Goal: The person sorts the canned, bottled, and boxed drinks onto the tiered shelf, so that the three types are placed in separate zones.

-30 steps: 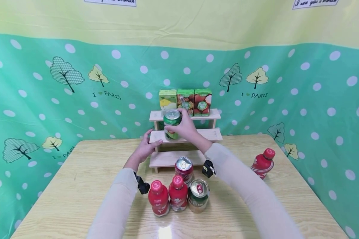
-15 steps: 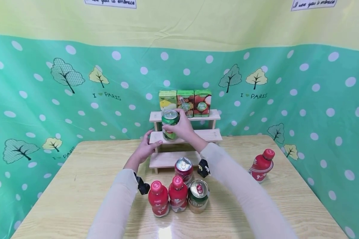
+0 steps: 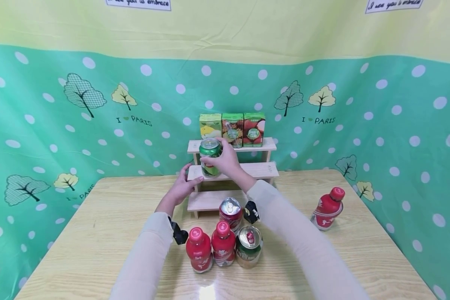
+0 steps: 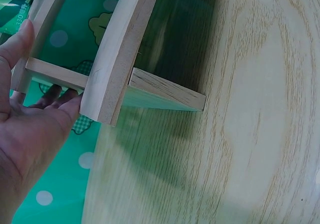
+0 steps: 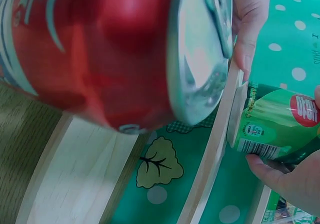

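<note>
My right hand [image 3: 228, 161] grips a green drink can [image 3: 207, 151] upright at the left end of the wooden three-tier display shelf's [image 3: 260, 169] middle tier. In the right wrist view the green can's [image 5: 272, 121] base is right at the board's surface, thumb and fingers on opposite sides. My left hand [image 3: 181, 186] holds the left end of that same tier. Seen from the left wrist, the thumb of the left hand [image 4: 37, 136] lies by the board's front edge and the other fingers reach behind the side, partly hidden.
Three juice boxes [image 3: 232, 130] line the top tier. Before the shelf stand a dark red can [image 3: 230, 212], two red bottles [image 3: 198, 250] [image 3: 223, 243] and a dark green-and-gold can [image 3: 248, 248]. Another red bottle [image 3: 328, 208] stands at the right, near the patterned cloth backdrop [image 3: 397, 146].
My right hand has moved the green can a little to the left along the middle tier. The left hand stays in place on the shelf's end.
</note>
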Tool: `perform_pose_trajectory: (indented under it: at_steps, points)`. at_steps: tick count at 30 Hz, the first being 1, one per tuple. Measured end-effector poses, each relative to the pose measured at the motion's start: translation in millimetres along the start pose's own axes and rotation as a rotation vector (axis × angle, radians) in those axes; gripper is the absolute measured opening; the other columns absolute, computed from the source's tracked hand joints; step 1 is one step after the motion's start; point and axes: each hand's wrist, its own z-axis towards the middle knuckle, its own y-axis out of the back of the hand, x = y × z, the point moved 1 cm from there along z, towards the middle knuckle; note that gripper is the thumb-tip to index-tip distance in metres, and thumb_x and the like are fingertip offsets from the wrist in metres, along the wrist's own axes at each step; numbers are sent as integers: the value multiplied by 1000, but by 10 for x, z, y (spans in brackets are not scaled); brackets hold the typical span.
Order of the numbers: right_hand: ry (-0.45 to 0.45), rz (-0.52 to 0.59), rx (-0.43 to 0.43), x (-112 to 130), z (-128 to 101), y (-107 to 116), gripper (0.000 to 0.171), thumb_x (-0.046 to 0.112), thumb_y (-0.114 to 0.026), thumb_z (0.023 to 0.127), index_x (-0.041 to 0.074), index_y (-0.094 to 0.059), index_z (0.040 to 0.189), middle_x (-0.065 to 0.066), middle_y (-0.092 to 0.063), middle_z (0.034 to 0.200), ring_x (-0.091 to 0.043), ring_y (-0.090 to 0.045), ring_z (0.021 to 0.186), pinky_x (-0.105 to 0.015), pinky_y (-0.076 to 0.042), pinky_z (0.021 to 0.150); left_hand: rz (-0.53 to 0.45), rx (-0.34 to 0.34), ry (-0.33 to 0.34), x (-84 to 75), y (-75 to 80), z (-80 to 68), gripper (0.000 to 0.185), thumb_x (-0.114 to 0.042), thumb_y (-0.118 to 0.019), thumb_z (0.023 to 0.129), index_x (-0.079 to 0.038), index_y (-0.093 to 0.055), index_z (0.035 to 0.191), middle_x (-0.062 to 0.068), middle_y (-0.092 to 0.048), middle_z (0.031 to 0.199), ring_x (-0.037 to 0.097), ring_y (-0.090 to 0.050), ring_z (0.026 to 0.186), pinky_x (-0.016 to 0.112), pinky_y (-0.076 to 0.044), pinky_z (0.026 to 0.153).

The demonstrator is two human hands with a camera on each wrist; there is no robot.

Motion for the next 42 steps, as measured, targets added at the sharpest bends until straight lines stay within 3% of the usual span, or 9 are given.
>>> perform_pose_trajectory:
  at_steps: [10,19,23,28,34,42]
  points:
    - [-21,4,40,4,-26,24,83,33,-78,75,18,-31,142,-7,-46,136,-26,-46,126,-46,-39,105,-31,32,42,-140,-4,-111,83,-17,-59,92,-22,1,150,22,-32,137,29,-44,106,30,-39,77]
    - [21,18,53,-32,-99,123,83,35,-78,75,19,-32,142,-6,-45,136,-26,-49,121,-43,-45,99,-24,40,21,-181,-10,-170,83,-17,-58,92,-20,1,150,20,-34,133,20,-45,94,26,-39,72]
    - [24,8,58,-77,-125,164,82,37,-77,75,20,-33,142,-7,-45,136,-26,-48,122,-43,-45,99,-20,41,22,-170,-8,-163,83,-18,-59,92,-20,1,150,22,-33,136,22,-46,100,28,-41,77]
    - [22,12,69,-102,-198,226,76,38,-76,77,20,-36,140,-7,-45,137,-30,-46,125,-45,-45,99,-26,39,28,-185,-20,-161,83,-18,-59,92,-21,1,150,24,-30,140,25,-45,107,32,-41,85]
    - [4,10,88,-120,-315,323,68,35,-74,79,22,-40,136,-9,-46,136,-32,-48,124,-44,-48,96,-18,30,30,-202,-26,-155,83,-18,-59,92,-20,0,150,22,-33,134,24,-45,98,27,-39,73]
    - [22,-10,140,-177,-493,457,56,34,-71,82,23,-46,132,-10,-51,131,-27,-51,121,-42,-49,94,-21,29,32,-176,-22,-141,83,-18,-59,92,-22,0,150,24,-29,139,27,-45,105,29,-40,79]
